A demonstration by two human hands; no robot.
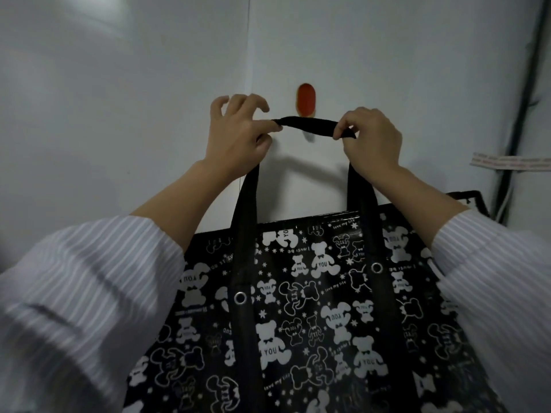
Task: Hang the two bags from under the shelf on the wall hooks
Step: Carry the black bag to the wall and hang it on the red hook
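A large black bag [313,308] printed with white bears hangs from its black strap handle [310,125], which is held up against the white wall. My left hand [238,132] pinches the strap's left end between thumb and forefinger, the other fingers spread. My right hand [371,138] pinches the strap's right end. The stretched strap lies across the lower part of an orange oval wall hook [306,98], just in front of it. Whether the strap rests on the hook cannot be told. No other bag is in view.
The white wall has a vertical panel seam [247,55] left of the hook. A dark cable duct [524,108] runs down the right edge, crossed by a strip of tape [507,160]. A black frame corner [474,198] shows behind the bag at right.
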